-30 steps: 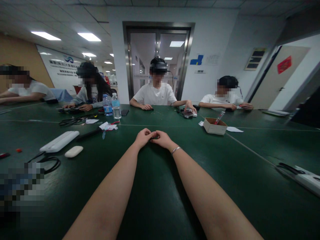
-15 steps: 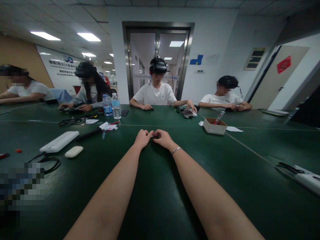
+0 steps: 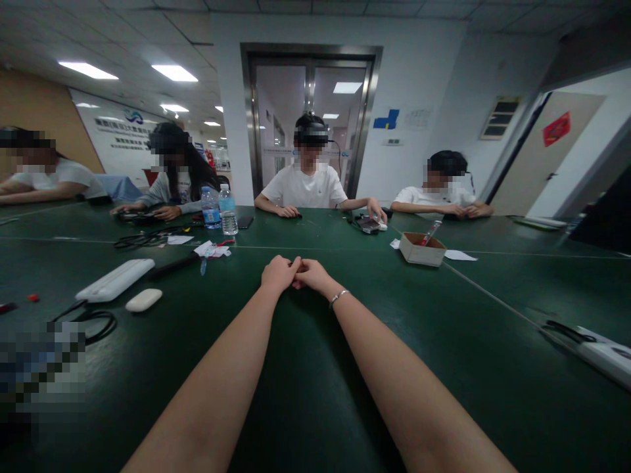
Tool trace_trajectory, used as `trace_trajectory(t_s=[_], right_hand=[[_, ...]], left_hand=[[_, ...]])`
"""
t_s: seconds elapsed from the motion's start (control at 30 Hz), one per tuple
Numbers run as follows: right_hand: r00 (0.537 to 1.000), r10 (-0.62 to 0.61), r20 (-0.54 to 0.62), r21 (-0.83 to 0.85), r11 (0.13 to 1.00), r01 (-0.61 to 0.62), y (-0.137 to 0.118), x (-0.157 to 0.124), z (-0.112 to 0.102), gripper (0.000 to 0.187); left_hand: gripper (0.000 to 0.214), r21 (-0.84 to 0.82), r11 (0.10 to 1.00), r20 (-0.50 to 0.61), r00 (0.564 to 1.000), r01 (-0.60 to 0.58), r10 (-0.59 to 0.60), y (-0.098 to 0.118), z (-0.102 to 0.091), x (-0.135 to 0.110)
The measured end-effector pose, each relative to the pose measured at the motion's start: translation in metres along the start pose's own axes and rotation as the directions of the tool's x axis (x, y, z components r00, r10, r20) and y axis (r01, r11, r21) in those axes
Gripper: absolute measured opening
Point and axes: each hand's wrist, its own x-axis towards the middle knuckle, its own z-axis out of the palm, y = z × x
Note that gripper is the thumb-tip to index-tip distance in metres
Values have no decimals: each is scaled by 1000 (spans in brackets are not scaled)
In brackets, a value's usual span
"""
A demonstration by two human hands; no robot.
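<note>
My left hand [image 3: 279, 272] and my right hand [image 3: 316, 274] meet over the green table [image 3: 315, 368], in the middle of the head view. Both are closed, with fingers curled inward and touching each other. Whatever lies between them is covered by the fingers; only a little dark shows at the gap, too small to name. A silver bracelet [image 3: 338, 299] circles my right wrist.
To the left lie a white power bank-like box [image 3: 116, 280], a white oval case [image 3: 144, 300] and black cables [image 3: 142, 236]. Two water bottles [image 3: 228, 211] stand beyond. An open cardboard box [image 3: 422, 251] sits to the right. Several people sit around the table.
My hands have drawn closer together and shifted slightly left. The small dark item seen at my right fingertips before is now mostly hidden.
</note>
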Motion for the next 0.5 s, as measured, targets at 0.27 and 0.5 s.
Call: trace_trajectory(t_s=[0.27,0.5], right_hand=[[992,98,82,228,967,-114,-4,-40,-39,14],[985,172,2,51,984,-171,-13,-175,-134,31]], left_hand=[[34,20,990,515,851,-137,107,40,-45,-13],[34,270,960,605,789,-77,-107,21,-195,-101]])
